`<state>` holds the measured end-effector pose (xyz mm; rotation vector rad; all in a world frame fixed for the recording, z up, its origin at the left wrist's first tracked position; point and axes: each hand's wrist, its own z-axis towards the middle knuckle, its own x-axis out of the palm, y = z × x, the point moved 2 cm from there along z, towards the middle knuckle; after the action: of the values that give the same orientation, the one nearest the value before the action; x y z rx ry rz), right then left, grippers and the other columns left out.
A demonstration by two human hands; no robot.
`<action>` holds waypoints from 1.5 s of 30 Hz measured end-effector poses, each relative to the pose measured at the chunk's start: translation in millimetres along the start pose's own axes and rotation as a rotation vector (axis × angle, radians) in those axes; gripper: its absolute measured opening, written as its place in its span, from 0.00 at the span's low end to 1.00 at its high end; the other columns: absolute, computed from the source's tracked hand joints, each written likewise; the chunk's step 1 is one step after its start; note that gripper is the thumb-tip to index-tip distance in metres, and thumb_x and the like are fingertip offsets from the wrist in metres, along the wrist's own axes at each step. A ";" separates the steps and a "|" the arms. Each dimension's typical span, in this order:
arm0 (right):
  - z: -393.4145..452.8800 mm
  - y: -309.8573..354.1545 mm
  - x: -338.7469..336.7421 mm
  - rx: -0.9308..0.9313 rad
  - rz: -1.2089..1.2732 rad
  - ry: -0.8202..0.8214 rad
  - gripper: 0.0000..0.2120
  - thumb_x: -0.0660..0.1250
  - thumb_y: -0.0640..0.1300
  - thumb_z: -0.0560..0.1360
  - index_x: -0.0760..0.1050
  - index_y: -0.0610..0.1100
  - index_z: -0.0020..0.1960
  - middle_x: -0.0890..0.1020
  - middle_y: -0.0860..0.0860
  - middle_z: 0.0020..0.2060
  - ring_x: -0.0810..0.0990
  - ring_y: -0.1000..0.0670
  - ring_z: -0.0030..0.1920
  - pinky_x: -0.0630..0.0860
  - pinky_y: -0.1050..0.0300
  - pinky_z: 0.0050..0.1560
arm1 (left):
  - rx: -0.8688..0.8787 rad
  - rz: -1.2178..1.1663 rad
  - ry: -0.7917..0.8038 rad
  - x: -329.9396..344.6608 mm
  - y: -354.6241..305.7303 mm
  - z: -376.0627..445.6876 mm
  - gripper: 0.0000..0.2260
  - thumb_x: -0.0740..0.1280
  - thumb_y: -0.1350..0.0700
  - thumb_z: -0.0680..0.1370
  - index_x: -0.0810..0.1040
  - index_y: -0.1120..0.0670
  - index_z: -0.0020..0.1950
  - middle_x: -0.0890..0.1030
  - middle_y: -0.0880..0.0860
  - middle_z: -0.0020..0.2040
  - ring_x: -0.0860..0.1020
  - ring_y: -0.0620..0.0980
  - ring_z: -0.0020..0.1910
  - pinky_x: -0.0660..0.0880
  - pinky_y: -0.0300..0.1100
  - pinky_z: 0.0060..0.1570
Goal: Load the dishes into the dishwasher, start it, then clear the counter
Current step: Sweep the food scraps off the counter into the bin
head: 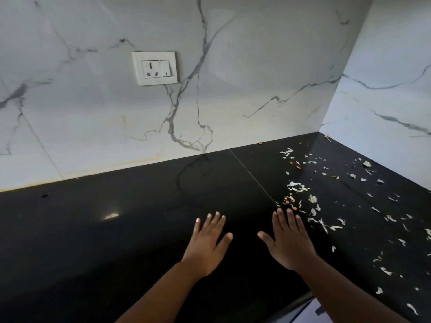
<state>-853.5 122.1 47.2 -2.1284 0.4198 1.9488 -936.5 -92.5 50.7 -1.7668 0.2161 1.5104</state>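
A glossy black counter point(116, 241) fills the lower half of the head view. Both my hands are stretched out flat over it, palms down, fingers straight and spread. My left hand point(207, 243) is near the middle and holds nothing. My right hand point(289, 241) is beside it, its fingertips at the edge of a scatter of white and orange vegetable scraps point(312, 201) that covers the counter's right part up to the corner. No dishes and no dishwasher are in sight.
A white marble backsplash point(233, 89) runs behind the counter and meets a side wall point(384, 89) at the right corner. A white socket and switch plate point(155, 68) is on the wall. The counter's front edge point(293, 304) shows at the bottom right.
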 end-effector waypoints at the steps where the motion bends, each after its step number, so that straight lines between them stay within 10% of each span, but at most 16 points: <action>1: 5.6 -0.5 -1.8 -0.025 0.008 -0.029 0.61 0.11 0.72 0.54 0.37 0.41 0.78 0.39 0.46 0.78 0.31 0.47 0.75 0.33 0.49 0.75 | 0.005 -0.056 -0.087 -3.2 -0.5 3.6 0.33 0.45 0.34 0.78 0.53 0.49 0.78 0.49 0.48 0.79 0.39 0.43 0.75 0.32 0.41 0.72; 4: 17.3 -0.1 -6.5 -0.125 0.048 -0.089 0.57 0.13 0.71 0.59 0.38 0.41 0.78 0.41 0.46 0.78 0.31 0.49 0.74 0.30 0.52 0.73 | -0.211 0.050 -0.295 -20.4 29.5 12.3 0.40 0.42 0.29 0.73 0.53 0.52 0.78 0.49 0.51 0.79 0.40 0.48 0.76 0.33 0.42 0.71; 11: 28.0 -36.8 0.1 -0.235 0.053 -0.101 0.56 0.15 0.71 0.61 0.40 0.41 0.78 0.43 0.46 0.78 0.31 0.50 0.73 0.29 0.53 0.72 | -0.802 0.236 -0.129 -17.0 76.7 21.2 0.43 0.43 0.29 0.75 0.45 0.60 0.78 0.45 0.59 0.79 0.43 0.59 0.77 0.43 0.53 0.74; 21: 37.8 -149.4 -19.3 0.034 0.172 -0.208 0.47 0.30 0.68 0.68 0.48 0.42 0.79 0.50 0.46 0.78 0.41 0.47 0.78 0.35 0.54 0.73 | -0.393 0.194 -0.012 90.2 -146.4 88.2 0.49 0.26 0.30 0.65 0.40 0.60 0.77 0.40 0.59 0.78 0.37 0.57 0.77 0.36 0.50 0.73; 26: 27.6 -177.0 -37.3 0.096 0.292 -0.282 0.47 0.33 0.68 0.68 0.51 0.42 0.79 0.52 0.46 0.78 0.43 0.46 0.78 0.39 0.52 0.75 | -0.071 -0.355 0.059 94.8 -212.0 101.4 0.37 0.44 0.32 0.76 0.45 0.53 0.79 0.43 0.50 0.79 0.37 0.43 0.75 0.33 0.39 0.70; 30: 22.8 -154.6 -43.9 -0.003 0.291 -0.340 0.40 0.42 0.64 0.74 0.59 0.38 0.76 0.61 0.42 0.75 0.53 0.40 0.77 0.48 0.49 0.74 | -0.140 -0.450 -0.218 57.1 -166.2 106.3 0.30 0.52 0.39 0.79 0.53 0.51 0.78 0.51 0.48 0.79 0.42 0.40 0.75 0.33 0.34 0.69; 35: -9.1 -43.4 -10.3 -0.486 0.123 -0.304 0.31 0.54 0.60 0.75 0.72 0.40 0.68 0.75 0.43 0.66 0.73 0.40 0.67 0.69 0.44 0.65 | -0.409 0.099 -0.141 21.2 -51.6 99.5 0.31 0.48 0.38 0.81 0.47 0.53 0.79 0.45 0.54 0.79 0.42 0.54 0.78 0.39 0.49 0.74; 40: -28.8 26.6 32.5 -0.652 0.027 -0.136 0.34 0.37 0.64 0.79 0.70 0.46 0.69 0.75 0.50 0.68 0.74 0.49 0.67 0.72 0.49 0.65 | -0.487 0.235 -0.041 26.1 -4.3 81.0 0.34 0.45 0.34 0.79 0.44 0.52 0.79 0.43 0.53 0.79 0.40 0.53 0.77 0.39 0.53 0.75; 45: -23.0 -9.9 27.2 -0.521 -0.066 -0.114 0.37 0.44 0.69 0.77 0.68 0.44 0.72 0.71 0.49 0.71 0.70 0.47 0.71 0.56 0.46 0.68 | -0.436 0.258 -0.005 22.5 -3.4 82.1 0.36 0.42 0.33 0.78 0.41 0.54 0.79 0.40 0.52 0.79 0.38 0.53 0.77 0.38 0.54 0.74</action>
<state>-826.5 121.7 22.0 -2.2543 -0.2047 2.3157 -990.8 -29.2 33.5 -2.1382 0.1209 1.8526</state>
